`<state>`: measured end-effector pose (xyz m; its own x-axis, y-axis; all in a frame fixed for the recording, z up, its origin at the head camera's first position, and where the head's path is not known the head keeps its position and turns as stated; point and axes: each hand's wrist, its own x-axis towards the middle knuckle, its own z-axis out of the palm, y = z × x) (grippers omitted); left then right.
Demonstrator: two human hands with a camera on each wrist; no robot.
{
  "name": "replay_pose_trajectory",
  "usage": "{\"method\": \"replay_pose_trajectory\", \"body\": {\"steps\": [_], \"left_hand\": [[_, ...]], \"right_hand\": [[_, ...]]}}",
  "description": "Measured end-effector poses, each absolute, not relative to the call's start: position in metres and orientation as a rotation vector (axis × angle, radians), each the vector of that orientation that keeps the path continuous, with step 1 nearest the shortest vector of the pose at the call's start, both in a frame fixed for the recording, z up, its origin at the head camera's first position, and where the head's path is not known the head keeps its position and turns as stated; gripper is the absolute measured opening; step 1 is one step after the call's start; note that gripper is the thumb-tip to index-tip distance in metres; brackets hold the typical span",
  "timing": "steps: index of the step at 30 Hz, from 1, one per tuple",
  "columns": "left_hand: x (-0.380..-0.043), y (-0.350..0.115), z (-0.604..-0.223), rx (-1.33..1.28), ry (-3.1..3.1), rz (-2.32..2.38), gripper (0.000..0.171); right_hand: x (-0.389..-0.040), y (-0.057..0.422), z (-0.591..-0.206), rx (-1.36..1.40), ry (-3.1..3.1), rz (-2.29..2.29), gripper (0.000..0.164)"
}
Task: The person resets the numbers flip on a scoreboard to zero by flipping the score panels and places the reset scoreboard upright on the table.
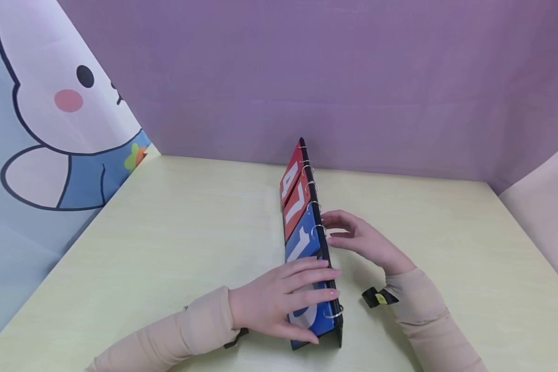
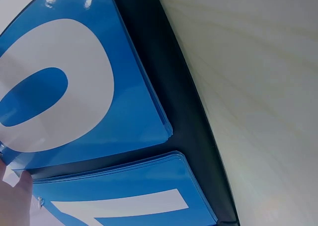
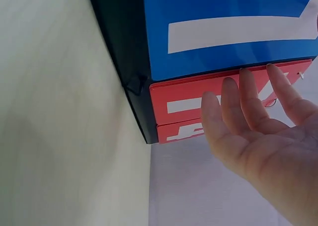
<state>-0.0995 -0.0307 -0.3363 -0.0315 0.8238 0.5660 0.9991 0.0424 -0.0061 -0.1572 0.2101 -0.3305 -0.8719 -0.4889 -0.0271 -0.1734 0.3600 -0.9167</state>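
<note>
Resting across the near blue card, left hand (image 1: 283,299) has fingers spread, tips over the black top edge, thumb lower down, apart from them. Right hand (image 1: 358,240) at the opposite face: fingers slightly parted, gently bent, pinching nothing; tips right by the cards, contact can't tell. Flip scoreboard (image 1: 309,222) stands tent-shaped on the table between both hands, long ridge running away from the person. Glossy rectangular blue cards (image 2: 134,116) near end, red cards (image 1: 292,206) far end, white numerals, thin round metal rings (image 1: 319,226). Table (image 1: 190,232) pale, faintly grained; purple cloth (image 1: 283,62) behind, lightly creased.
</note>
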Motion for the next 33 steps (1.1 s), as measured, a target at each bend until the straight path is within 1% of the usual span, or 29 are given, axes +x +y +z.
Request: {"method": "replay_pose_trajectory", "body": {"steps": [9,24,27,33], "left_hand": [[-0.098,-0.031,-0.335,-1.835,-1.935,-0.578,0.076],[-0.098,-0.031,-0.336,-1.827,-1.946,-0.568,0.077],[-0.099,-0.031,-0.336,-1.824,-1.939,-0.565,0.076],[-0.099,-0.03,-0.336,-1.82,-1.919,-0.56,0.076]], "right_hand": [[-0.16,0.211,-0.334,-0.559,2.318,-1.521,0.055],[-0.163,0.213,-0.34,-0.604,2.275,-1.571,0.058],[-0.163,0.212,-0.341,-0.608,2.261,-1.578,0.056],[-0.164,0.212,-0.342,-0.622,2.236,-1.588,0.047]]}}
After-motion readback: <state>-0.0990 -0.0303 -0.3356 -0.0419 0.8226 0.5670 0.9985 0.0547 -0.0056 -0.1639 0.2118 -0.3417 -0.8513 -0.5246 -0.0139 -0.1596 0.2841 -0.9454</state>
